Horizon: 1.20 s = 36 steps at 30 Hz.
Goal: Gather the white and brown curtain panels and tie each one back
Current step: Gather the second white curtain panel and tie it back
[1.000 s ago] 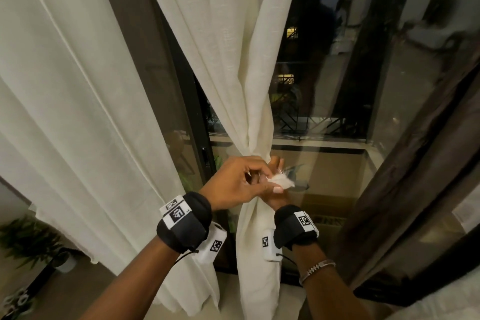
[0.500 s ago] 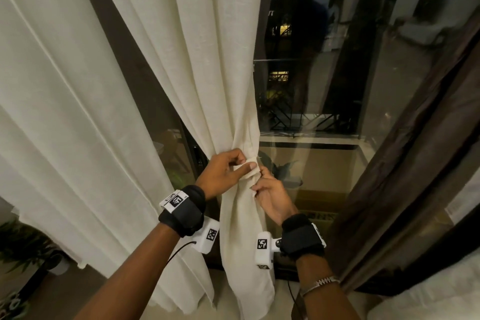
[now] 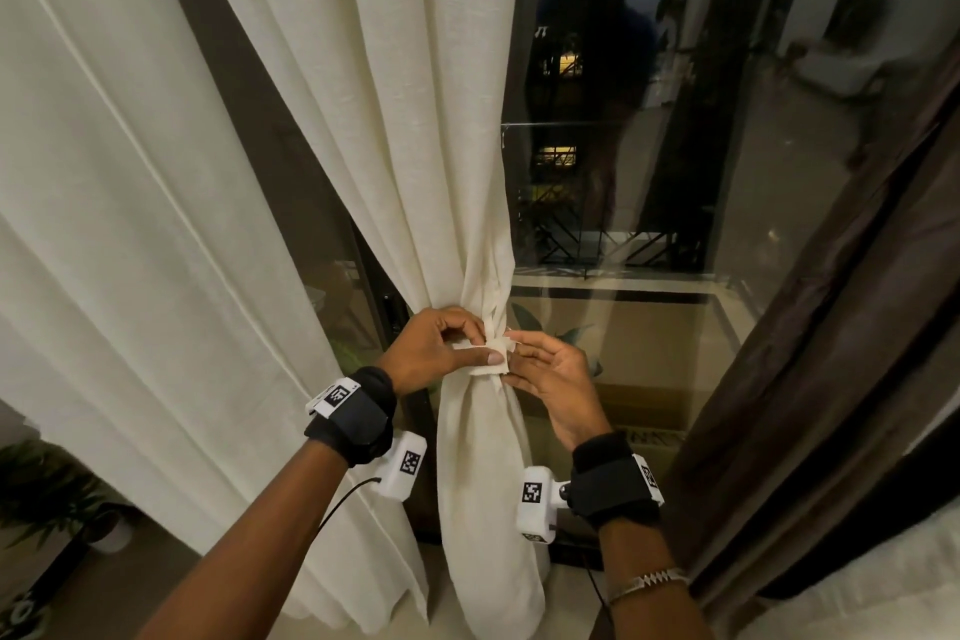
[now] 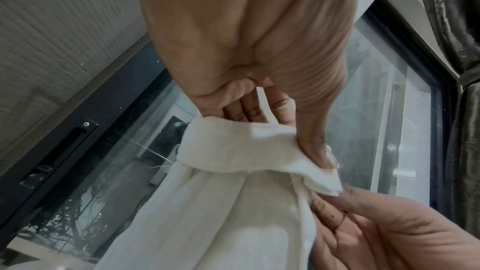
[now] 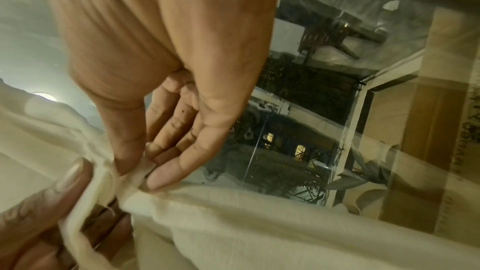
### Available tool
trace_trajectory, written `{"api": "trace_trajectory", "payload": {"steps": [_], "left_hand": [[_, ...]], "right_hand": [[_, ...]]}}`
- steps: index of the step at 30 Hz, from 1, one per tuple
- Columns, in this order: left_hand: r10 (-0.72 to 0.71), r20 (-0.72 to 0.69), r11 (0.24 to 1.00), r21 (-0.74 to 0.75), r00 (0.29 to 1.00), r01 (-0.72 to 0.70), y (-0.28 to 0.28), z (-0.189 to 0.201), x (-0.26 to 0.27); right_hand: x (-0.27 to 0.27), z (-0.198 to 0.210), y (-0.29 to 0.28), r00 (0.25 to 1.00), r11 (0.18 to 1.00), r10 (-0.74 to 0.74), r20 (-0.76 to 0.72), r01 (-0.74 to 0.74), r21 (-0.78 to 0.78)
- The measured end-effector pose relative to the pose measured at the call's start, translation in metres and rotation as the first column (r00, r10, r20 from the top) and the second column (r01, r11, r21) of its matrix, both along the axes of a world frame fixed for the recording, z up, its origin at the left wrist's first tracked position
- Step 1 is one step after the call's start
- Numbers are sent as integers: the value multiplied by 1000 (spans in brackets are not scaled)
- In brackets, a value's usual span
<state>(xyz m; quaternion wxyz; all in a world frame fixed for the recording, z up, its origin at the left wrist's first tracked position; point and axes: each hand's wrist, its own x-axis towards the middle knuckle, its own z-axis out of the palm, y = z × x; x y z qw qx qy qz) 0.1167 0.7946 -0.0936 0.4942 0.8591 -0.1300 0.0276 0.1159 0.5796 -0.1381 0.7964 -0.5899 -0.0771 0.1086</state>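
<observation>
The white curtain panel (image 3: 415,130) hangs gathered, cinched by a white tie-back band (image 3: 485,363); the brown panel (image 3: 852,327) hangs loose right.

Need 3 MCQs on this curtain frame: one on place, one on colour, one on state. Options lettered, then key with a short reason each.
1. Where does the brown curtain hang, relative to the gathered white curtain panel?
A. to its right
B. to its left
C. behind it

2. What colour is the tie-back strip around the panel?
A. black
B. cream-white
C. red

3. What is the left hand doing?
A. hanging idle
B. pressing flat on the glass
C. pinching the strip

Key: A, the brown fabric runs down the head view's right edge. B, the strip matches the panel's cloth. C, the left thumb lies on the strip's end, and the right hand pinches the strip too.
</observation>
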Motion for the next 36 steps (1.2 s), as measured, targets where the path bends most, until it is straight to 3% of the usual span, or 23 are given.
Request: {"api": "trace_trajectory", "payload": {"steps": [9,13,18,21,24,27,30,32,34,36], "left_hand": [[100,88,995,15,991,-102,-7,-9,1],[73,73,997,27,995,-75,-7,-10,-4],[29,-23,1000,4,999,-28,-5,1,-11],[58,46,998,-19,997,-57,-4,5,-19],[180,142,981,-99,973,-167,-4,10,-31],[398,296,915,-193,868,-354,2,22,-43],[639,462,770,-394,615,-503,9,40,-54],[756,430,654,-517,493,-552,13,55,-56],[794,347,602,-562,499,-567,16,66,-54],[758,334,636,-569,561,-521,19,73,-53]], "right_hand": [[-1,2,-7,989,989,146,-22,-144,43],[-2,-4,-5,994,995,102,-29,-102,15],[3,-15,-6,993,993,68,-97,-58,105],[10,-10,-3,999,995,-39,-24,37,-97],[21,10,2,999,941,3,49,13,-337],[26,46,-5,992,833,61,112,11,-553],[18,89,-14,976,824,168,139,-61,-564],[10,117,-12,955,861,181,235,-38,-508],[2,139,-3,929,903,173,328,-17,-428],[-1,152,5,904,937,171,391,-27,-348]]}}
